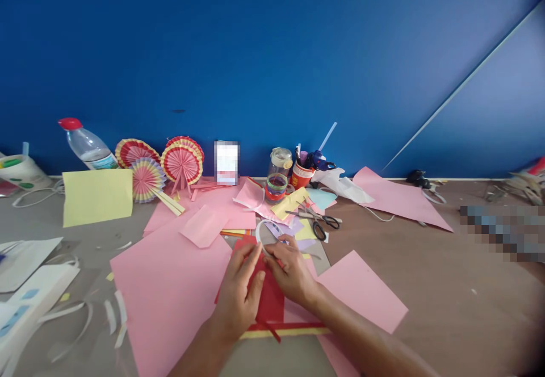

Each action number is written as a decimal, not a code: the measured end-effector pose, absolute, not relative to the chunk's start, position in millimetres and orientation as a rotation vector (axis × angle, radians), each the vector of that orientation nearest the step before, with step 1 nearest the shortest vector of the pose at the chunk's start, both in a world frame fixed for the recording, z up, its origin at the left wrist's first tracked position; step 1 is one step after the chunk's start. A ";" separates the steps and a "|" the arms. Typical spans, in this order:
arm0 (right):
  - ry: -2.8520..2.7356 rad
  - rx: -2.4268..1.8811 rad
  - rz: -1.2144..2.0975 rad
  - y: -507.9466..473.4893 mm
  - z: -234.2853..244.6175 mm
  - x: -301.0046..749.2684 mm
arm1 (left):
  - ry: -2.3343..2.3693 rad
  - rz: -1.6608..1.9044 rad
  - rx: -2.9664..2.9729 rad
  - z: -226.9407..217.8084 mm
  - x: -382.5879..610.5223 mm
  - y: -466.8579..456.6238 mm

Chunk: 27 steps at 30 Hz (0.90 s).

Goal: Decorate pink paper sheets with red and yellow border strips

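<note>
My left hand (243,292) lies over the red paper (270,303), its fingers stretched out and its thumb apart. The left fingertips are close to a thin white strip (259,230) that curls up in a loop. My right hand (293,269) has its fingers bent together, pinching the lower end of that strip just above the red paper. Part of the strip is hidden behind the fingers. Under both hands lie pink sheets (170,292), and a red and yellow paper edge (293,329) shows below them.
Black-handled scissors (319,221) lie beyond my right hand. Folded paper fans (182,164), a phone (226,162), a clear jar (279,175) and a red cup of tools (301,176) stand along the blue wall. White strip scraps (120,314) and a power strip (29,309) lie left.
</note>
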State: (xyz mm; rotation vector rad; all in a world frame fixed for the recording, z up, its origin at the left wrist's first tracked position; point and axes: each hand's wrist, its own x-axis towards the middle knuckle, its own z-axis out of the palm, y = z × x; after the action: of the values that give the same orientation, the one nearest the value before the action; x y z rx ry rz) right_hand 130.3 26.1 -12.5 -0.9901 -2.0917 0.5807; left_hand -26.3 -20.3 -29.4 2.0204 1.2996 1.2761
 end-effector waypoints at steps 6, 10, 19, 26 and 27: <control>-2.107 -0.819 0.578 28.0 -16.8 133.1 | 1.370 1.429 1.898 -25.6 -30.2 -17.9; -2.125 -0.710 0.613 26.5 -18.5 132.2 | 1.399 1.462 1.733 -26.1 -37.5 -12.6; -2.195 -0.636 0.558 28.7 -19.7 134.0 | 1.395 1.478 1.930 -17.2 -34.7 -16.6; -2.182 -0.646 0.566 28.6 -22.0 133.8 | 1.414 1.518 2.071 -23.8 -30.4 -17.7; -2.177 -0.652 0.578 28.5 -21.5 133.5 | 1.418 1.522 2.083 -24.5 -30.0 -18.0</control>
State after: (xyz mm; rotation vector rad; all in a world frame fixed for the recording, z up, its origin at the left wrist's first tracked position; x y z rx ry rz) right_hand 133.5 28.5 -21.5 -0.6517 -2.1766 0.5784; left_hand -30.0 -18.0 -24.5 2.0828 1.4181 1.5221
